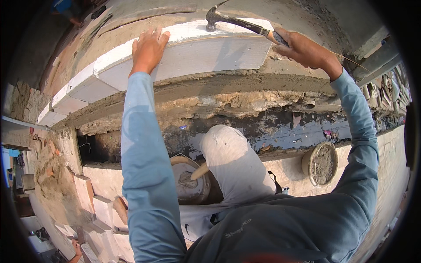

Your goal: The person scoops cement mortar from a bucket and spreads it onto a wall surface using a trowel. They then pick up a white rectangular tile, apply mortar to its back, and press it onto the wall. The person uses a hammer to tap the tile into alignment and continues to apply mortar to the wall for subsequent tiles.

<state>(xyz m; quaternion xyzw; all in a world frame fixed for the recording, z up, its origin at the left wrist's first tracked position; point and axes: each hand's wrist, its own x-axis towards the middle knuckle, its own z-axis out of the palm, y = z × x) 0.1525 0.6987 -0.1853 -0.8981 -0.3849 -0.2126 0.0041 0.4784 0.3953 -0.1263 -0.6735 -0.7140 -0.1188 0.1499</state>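
The long white block (193, 55) sits at the right end of a row of similar white blocks (91, 90), on a ledge of grey mortar (175, 93) beyond the ditch. The left hand (148, 51) lies on its top edge, fingers slightly apart and gripping nothing, while the right hand (302, 47) has its fingers clamped around the grip of a claw hammer (239, 23), its head at the block's top; I can't tell whether metal touches. From where I stand, the block looks light and brittle, so a hard or slanted blow could chip that edge or crack it. Knocking one end alone might tilt it out of line with its neighbour, especially if the mortar beneath is soft or uneven. A glancing strike could also skid toward the left hand, which rests on the same block without a glove. Nearer the body, the bent knee (228, 144) juts over the dark, littered ditch (291, 131); leaning this far forward, the worker could lose balance. The mortar bucket (306, 167) stands beside that ditch, where a stray elbow might tip it in.
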